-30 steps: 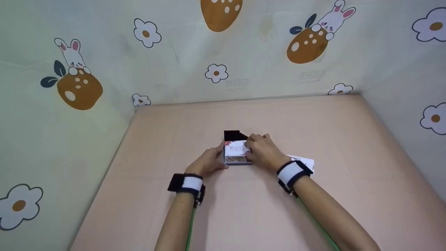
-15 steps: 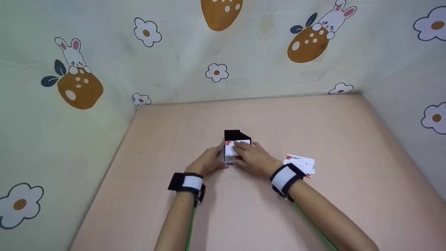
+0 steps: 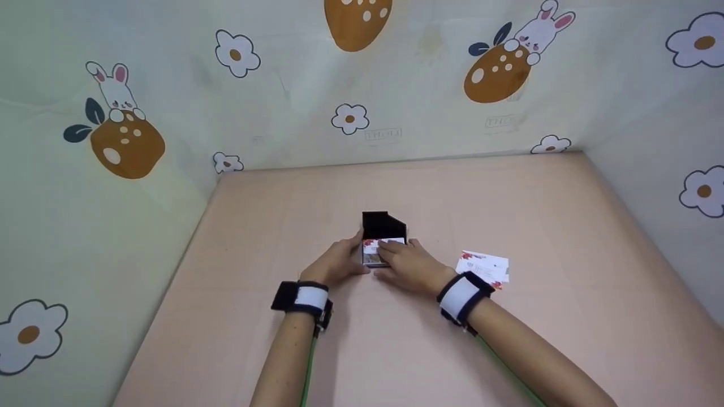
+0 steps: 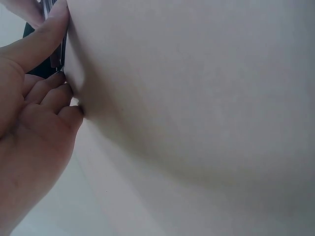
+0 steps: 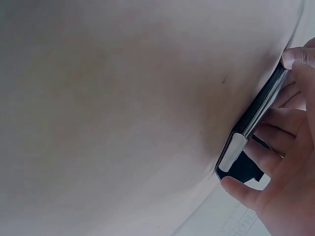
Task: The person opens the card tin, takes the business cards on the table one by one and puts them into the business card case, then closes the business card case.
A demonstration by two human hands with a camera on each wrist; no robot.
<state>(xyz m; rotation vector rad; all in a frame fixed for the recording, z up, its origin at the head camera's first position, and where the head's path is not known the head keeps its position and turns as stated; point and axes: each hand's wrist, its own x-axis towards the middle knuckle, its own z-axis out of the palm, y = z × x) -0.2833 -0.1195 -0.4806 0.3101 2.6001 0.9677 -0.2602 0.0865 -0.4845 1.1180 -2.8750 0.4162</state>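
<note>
At the table's middle lies a small business card case (image 3: 375, 221) with a black lid folded back on its far side. A white business card with red flowers (image 3: 371, 245) lies in it, its near part over or under something brownish. My left hand (image 3: 334, 263) grips the case's left side, thumb at the near corner. The right hand (image 3: 416, 267) lays its extended fingers over the card, partly hiding it. In the right wrist view, the dark case (image 5: 258, 101) shows edge-on beside the right hand (image 5: 290, 162). Only a sliver of the case (image 4: 55, 59) shows by the left hand (image 4: 37, 113).
More white cards with red flowers (image 3: 487, 267) lie to the right, partly behind the right wristband (image 3: 465, 299). The pinkish table (image 3: 396, 356) meets a cloth wall (image 3: 294, 130) printed with rabbits and flowers. Green cables run along both forearms.
My right fingers went from the case's right side onto the card. The card has slid toward me, uncovering more black lid. My left hand keeps its grip.
</note>
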